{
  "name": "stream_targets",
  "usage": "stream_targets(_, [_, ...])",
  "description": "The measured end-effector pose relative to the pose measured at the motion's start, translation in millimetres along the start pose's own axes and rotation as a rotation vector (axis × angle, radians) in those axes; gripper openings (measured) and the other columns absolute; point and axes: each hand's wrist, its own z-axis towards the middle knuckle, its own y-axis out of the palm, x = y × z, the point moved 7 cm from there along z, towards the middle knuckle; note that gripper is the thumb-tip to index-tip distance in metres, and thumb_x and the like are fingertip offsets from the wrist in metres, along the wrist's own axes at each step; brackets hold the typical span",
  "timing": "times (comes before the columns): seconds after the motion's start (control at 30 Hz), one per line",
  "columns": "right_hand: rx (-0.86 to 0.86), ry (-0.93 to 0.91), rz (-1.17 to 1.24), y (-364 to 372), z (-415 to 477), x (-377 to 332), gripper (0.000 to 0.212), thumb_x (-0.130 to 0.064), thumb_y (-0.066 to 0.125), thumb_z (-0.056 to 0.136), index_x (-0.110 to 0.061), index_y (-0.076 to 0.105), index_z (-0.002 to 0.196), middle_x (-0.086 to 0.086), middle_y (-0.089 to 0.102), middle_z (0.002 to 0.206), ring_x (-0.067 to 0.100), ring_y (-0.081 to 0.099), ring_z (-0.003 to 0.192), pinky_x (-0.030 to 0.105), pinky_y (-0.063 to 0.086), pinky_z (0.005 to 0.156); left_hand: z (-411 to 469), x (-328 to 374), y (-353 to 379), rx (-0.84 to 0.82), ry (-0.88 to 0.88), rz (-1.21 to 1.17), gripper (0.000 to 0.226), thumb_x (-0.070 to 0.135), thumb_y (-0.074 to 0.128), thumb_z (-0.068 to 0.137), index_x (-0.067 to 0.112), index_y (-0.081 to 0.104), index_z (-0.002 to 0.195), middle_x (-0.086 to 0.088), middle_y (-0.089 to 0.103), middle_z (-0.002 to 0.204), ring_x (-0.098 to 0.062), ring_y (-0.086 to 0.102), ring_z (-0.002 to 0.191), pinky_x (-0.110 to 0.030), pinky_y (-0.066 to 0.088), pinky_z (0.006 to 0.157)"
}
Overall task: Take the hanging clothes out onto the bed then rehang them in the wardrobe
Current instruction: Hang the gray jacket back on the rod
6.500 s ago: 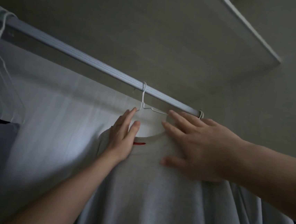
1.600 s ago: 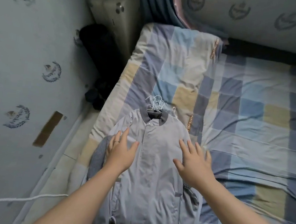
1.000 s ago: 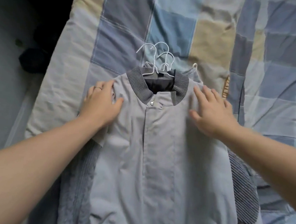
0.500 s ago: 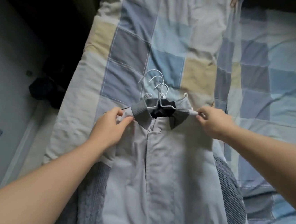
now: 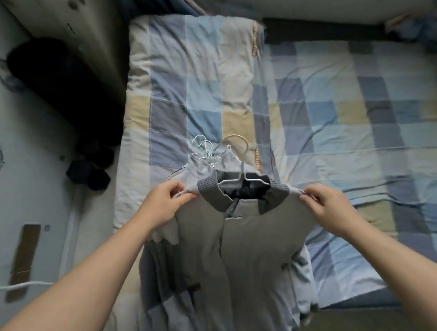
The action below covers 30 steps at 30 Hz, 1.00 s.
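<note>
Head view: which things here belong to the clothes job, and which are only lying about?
Job: grey jacket, pinched at its shoulders by left hand and right hand; wire hanger; clothes pile underneath; bed.
Lying about: dark bundle beside the bed; white cable; brown strip.

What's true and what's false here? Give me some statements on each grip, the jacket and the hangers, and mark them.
1. The left grip pinches the grey jacket at one shoulder. True.
2. The right grip is off the jacket. False: it pinches the other shoulder.
3. A wire hanger sits in the jacket's collar. True.
4. The jacket hangs on a rail. False: it is held above the checked bed.
</note>
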Motion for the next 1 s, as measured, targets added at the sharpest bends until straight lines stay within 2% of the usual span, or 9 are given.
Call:
stream_targets(0.27, [0.225, 0.158, 0.135, -78, -142, 27, 0.013, -0.013, 0.062, 0.094, -0.005, 0.069, 0.087, 0.005, 0.062, 0.08, 0.023, 0.055, 0.079, 0.03, 0.032, 0.068, -64, 99, 24, -0.115, 0.149, -0.051, 0.02, 0.027, 0.077, 0.085, 0.011, 0.067, 0.078, -0.009, 0.057, 0.066, -0.015, 0.045, 0.063, -0.034, 0.035, 0.063])
stream_targets(0.4, [0.35, 0.232, 0.192, -98, -209, 55, 0.014, -0.018, 0.061, 0.095, -0.009, 0.069, 0.088, 0.004, 0.064, 0.085, 0.021, 0.057, 0.083, 0.037, 0.042, 0.075, -87, 145, 56, -0.147, 0.245, 0.012, 0.041, 0.027, 0.075, 0.087, 0.022, 0.051, 0.053, 0.01, 0.038, 0.054, -0.015, 0.034, 0.058, -0.034, 0.027, 0.058])
stream_targets(0.5, [0.466, 0.294, 0.228, -109, -265, 84, 0.013, -0.018, 0.061, 0.095, -0.01, 0.07, 0.09, 0.004, 0.064, 0.085, 0.021, 0.057, 0.083, 0.036, 0.042, 0.074, -108, 181, 90, -0.176, 0.322, 0.008, 0.044, 0.027, 0.074, 0.087, 0.019, 0.047, 0.054, 0.012, 0.035, 0.049, -0.012, 0.033, 0.057, -0.032, 0.025, 0.055])
stream_targets(0.57, [0.544, 0.349, 0.261, -115, -307, 108, 0.011, -0.019, 0.062, 0.094, -0.013, 0.069, 0.089, 0.001, 0.063, 0.084, 0.02, 0.057, 0.083, 0.034, 0.041, 0.073, -127, 210, 119, -0.178, 0.383, 0.013, 0.04, 0.03, 0.075, 0.086, 0.018, 0.051, 0.057, 0.013, 0.041, 0.049, -0.005, 0.036, 0.053, -0.028, 0.028, 0.053])
stream_targets(0.67, [0.651, 0.43, 0.304, -122, -378, 148, 0.011, -0.02, 0.062, 0.094, -0.019, 0.066, 0.084, 0.0, 0.063, 0.083, 0.019, 0.058, 0.081, 0.035, 0.044, 0.073, -161, 252, 171, -0.189, 0.467, 0.02, 0.041, 0.035, 0.076, 0.085, 0.013, 0.052, 0.06, 0.011, 0.041, 0.051, -0.005, 0.035, 0.052, -0.033, 0.029, 0.054])
stream_targets(0.77, [0.81, 0.478, 0.322, -134, -457, 186, 0.013, -0.015, 0.066, 0.091, -0.023, 0.066, 0.081, -0.007, 0.06, 0.078, 0.01, 0.056, 0.074, 0.017, 0.04, 0.068, -200, 295, 231, -0.217, 0.562, 0.044, 0.043, 0.038, 0.076, 0.083, 0.009, 0.051, 0.064, 0.009, 0.038, 0.05, -0.008, 0.033, 0.052, -0.036, 0.03, 0.054])
stream_targets(0.83, [0.915, 0.514, 0.313, -142, -510, 210, 0.01, -0.011, 0.068, 0.089, -0.017, 0.07, 0.081, -0.01, 0.057, 0.074, 0.003, 0.055, 0.071, 0.009, 0.036, 0.064, -230, 324, 272, -0.233, 0.596, 0.053, 0.034, 0.041, 0.077, 0.082, 0.018, 0.058, 0.065, 0.012, 0.045, 0.049, -0.007, 0.038, 0.051, -0.034, 0.034, 0.054])
stream_targets(0.93, [1.011, 0.576, 0.316, -149, -589, 247, 0.007, -0.01, 0.067, 0.09, -0.013, 0.071, 0.085, -0.009, 0.056, 0.075, 0.007, 0.054, 0.069, 0.017, 0.037, 0.064, -285, 367, 333, -0.254, 0.667, 0.064, 0.026, 0.049, 0.073, 0.074, 0.028, 0.062, 0.065, 0.012, 0.052, 0.049, -0.006, 0.044, 0.052, -0.032, 0.037, 0.054])
stream_targets(1.0, [1.073, 0.603, 0.305, -154, -645, 269, 0.007, -0.012, 0.066, 0.091, -0.013, 0.072, 0.087, -0.009, 0.058, 0.078, 0.009, 0.057, 0.073, 0.015, 0.039, 0.065, -321, 395, 376, -0.283, 0.707, 0.057, 0.029, 0.054, 0.069, 0.069, 0.026, 0.062, 0.066, 0.008, 0.052, 0.049, -0.01, 0.046, 0.053, -0.033, 0.037, 0.055])
